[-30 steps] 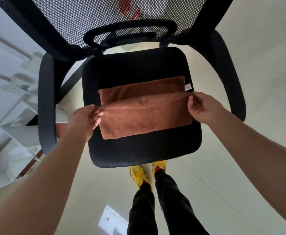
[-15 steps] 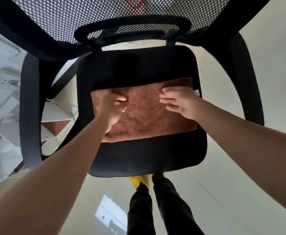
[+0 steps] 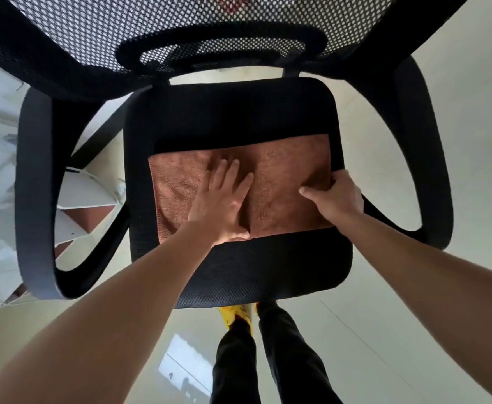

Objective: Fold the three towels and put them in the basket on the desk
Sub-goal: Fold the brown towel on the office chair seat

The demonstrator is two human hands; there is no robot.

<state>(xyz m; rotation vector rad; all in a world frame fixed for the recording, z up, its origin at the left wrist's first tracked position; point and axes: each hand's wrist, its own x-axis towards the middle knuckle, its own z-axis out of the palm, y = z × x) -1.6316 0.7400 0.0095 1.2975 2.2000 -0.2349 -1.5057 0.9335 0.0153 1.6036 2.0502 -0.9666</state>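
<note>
Left hand: I'm seeing the left hand [image 3: 224,202] lying flat, fingers straight and slightly spread, pressing down on the middle of the brown towel [image 3: 282,182].
Right hand: I'm watching the right hand [image 3: 338,196] gripping the brown towel's right edge, thumb lying on top and pointing inward, fingers curling round the edge.
Brown towel: it's lying folded into a wide rectangle, flat on the chair seat [image 3: 239,118], with a dark crease showing just right of the left hand.
Chair seat: the black mesh cushion is carrying the towel across its middle. Bare black strips are showing behind and in front, and the towel's right edge is reaching close to the seat's right side.
Armrests: the left armrest [image 3: 32,176] and right armrest [image 3: 431,158] are curving round either side of the seat.
Backrest: the mesh backrest [image 3: 122,24] is filling the top of my view.
Feet: black trousers [image 3: 268,360] and yellow shoes [image 3: 233,314] are standing on the pale floor [image 3: 413,316], at the seat's front edge.
Far left: white shelving [image 3: 0,170] is looking blurred to me.
</note>
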